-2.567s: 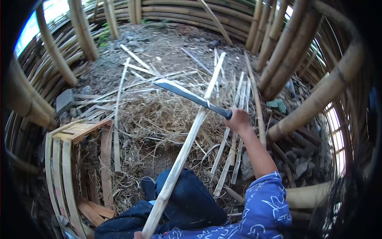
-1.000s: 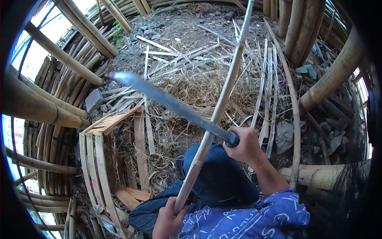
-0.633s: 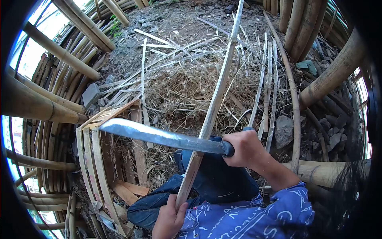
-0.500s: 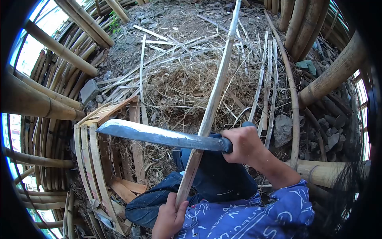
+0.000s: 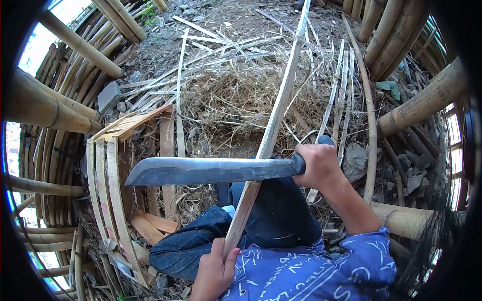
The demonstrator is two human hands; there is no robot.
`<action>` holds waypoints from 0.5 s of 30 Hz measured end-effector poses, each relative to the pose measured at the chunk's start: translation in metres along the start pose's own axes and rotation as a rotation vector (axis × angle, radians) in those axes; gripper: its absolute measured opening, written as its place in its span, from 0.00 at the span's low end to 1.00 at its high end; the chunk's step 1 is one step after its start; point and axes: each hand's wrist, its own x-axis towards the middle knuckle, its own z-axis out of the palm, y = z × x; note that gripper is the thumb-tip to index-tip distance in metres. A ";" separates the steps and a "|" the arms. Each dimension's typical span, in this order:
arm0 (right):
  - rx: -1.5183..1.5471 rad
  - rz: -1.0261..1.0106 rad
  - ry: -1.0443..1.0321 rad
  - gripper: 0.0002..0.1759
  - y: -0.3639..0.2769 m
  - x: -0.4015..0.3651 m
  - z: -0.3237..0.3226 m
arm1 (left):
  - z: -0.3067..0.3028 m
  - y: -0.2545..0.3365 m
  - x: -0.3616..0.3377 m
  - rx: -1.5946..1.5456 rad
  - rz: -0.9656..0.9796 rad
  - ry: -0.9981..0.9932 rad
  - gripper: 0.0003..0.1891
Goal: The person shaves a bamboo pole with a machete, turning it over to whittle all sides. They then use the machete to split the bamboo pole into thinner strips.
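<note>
A long bamboo strip (image 5: 277, 113) runs slantwise from my lap up past the top of the view. Its lower end is pinched between the thumb and fingers of my left hand (image 5: 217, 268). My right hand (image 5: 321, 163) is wrapped round the dark handle of a machete (image 5: 216, 170). The wide blade points left and lies across the strip above my knee, with its tip near a wooden crate. The blade covers part of the strip.
The slatted wooden crate (image 5: 111, 183) stands at the left. Shavings (image 5: 226, 108) and thin strips cover the ground ahead. Bamboo poles (image 5: 427, 100) line both sides. A grey rock (image 5: 355, 163) lies right of my right hand.
My right hand and the machete have shifted slightly right, and the blade has turned to lie more level with its broad face showing. The strip's upper part has moved a little right.
</note>
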 end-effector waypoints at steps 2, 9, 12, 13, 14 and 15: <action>0.000 0.014 0.032 0.13 0.004 -0.004 0.001 | -0.001 0.000 -0.001 -0.001 0.015 -0.001 0.09; -0.013 0.049 0.057 0.17 0.012 -0.008 0.001 | -0.002 -0.002 -0.002 0.035 0.047 0.007 0.09; -0.032 0.062 0.080 0.17 0.017 -0.011 0.002 | -0.008 0.010 -0.002 0.008 0.073 0.006 0.09; -0.024 0.068 0.082 0.17 0.018 -0.012 0.002 | -0.008 0.009 -0.002 0.007 0.071 0.006 0.09; -0.018 0.073 0.086 0.18 0.019 -0.012 0.002 | -0.007 0.007 -0.001 0.001 0.035 -0.005 0.09; -0.018 0.074 0.084 0.18 0.019 -0.013 0.001 | -0.007 0.006 0.000 -0.005 -0.002 -0.017 0.09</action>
